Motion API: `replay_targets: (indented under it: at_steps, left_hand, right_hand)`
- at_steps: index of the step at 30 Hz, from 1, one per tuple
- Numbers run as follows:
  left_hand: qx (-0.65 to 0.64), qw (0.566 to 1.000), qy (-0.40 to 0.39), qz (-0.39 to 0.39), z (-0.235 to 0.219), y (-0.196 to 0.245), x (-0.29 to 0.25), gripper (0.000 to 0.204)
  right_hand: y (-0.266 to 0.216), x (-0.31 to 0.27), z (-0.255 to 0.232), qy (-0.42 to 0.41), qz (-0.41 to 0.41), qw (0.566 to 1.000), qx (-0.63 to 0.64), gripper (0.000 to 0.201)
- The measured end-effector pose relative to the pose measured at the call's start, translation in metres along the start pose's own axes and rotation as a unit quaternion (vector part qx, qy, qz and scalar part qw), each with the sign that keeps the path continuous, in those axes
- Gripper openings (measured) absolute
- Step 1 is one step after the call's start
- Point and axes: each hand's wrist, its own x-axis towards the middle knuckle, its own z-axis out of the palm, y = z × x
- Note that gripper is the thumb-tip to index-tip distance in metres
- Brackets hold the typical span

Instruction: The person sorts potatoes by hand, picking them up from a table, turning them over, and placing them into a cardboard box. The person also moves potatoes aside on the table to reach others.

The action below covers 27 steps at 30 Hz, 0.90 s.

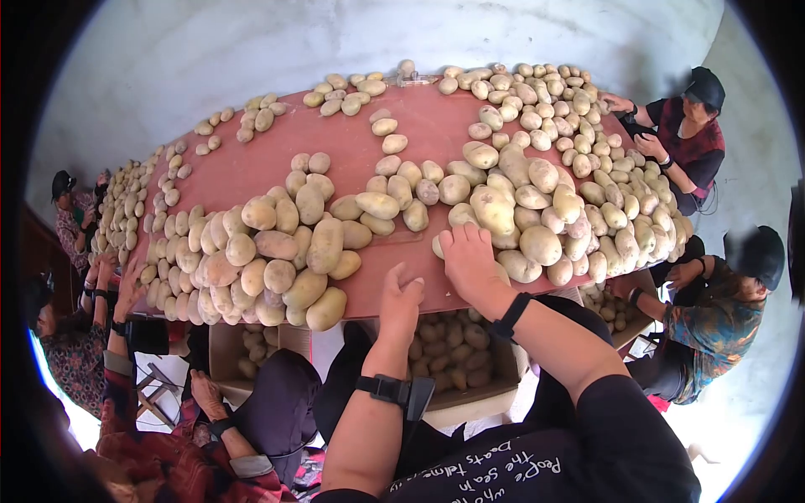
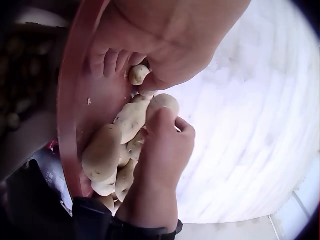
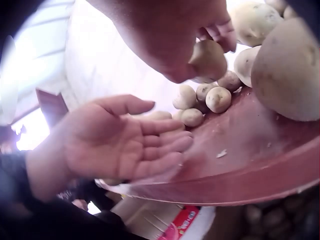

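Observation:
My right hand (image 1: 472, 264) reaches over the table's near side and grips a potato (image 3: 209, 61) between thumb and fingers. Most of that potato is covered by the hand in the head view. To its left, my left hand (image 1: 401, 303) is held over the table edge, palm turned inward. The right wrist view shows the left palm (image 3: 120, 142) bare, its fingers loosely extended. Beside the right hand rises a heap of potatoes (image 1: 541, 245), and another heap (image 1: 277, 245) lies left of the left hand.
The red table (image 1: 323, 126) carries many loose potatoes. Under its front edge stands a cardboard box (image 1: 474, 408) partly filled with potatoes, with another box (image 1: 226, 352) to the left. Other people sit around, including one person (image 1: 688, 138) at the far right and one (image 1: 721, 323) nearer.

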Motion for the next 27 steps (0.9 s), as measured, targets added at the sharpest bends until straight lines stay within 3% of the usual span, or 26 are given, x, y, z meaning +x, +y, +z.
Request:
replay_targets:
  at_steps: [5, 11, 14, 18, 20, 22, 27]
  left_hand:
    - [-0.055, 0.998, -0.005, -0.005, -0.016, 0.012, -0.001, 0.040]
    - [-0.082, 0.997, 0.005, 0.009, -0.039, 0.033, -0.006, 0.035]
    - [-0.108, 0.994, -0.005, 0.009, -0.048, 0.039, -0.010, 0.035]
    - [-0.127, 0.991, -0.027, 0.017, -0.051, 0.045, -0.012, 0.037]
    - [-0.135, 0.990, -0.032, 0.018, -0.049, 0.046, -0.012, 0.037]
    - [-0.136, 0.990, -0.039, 0.011, -0.047, 0.049, -0.013, 0.037]
    - [-0.138, 0.990, -0.030, 0.002, -0.045, 0.048, -0.010, 0.035]
  right_hand:
    - [-0.005, 0.006, 0.019, 0.039, 0.008, 0.999, -0.025, 0.015]
    - [-0.009, 0.000, 0.002, 0.050, -0.020, 0.998, -0.025, 0.017]
    - [-0.029, -0.017, -0.029, 0.057, -0.069, 0.987, 0.133, 0.026]
    - [-0.043, -0.077, -0.003, -0.129, -0.170, 0.944, 0.251, 0.016]
    - [-0.035, -0.104, 0.036, -0.286, -0.117, 0.929, 0.203, 0.015]
    - [-0.016, -0.116, 0.091, -0.516, -0.089, 0.846, 0.101, 0.023]
    - [-0.006, -0.162, 0.185, -0.472, -0.145, 0.868, 0.045, 0.033]
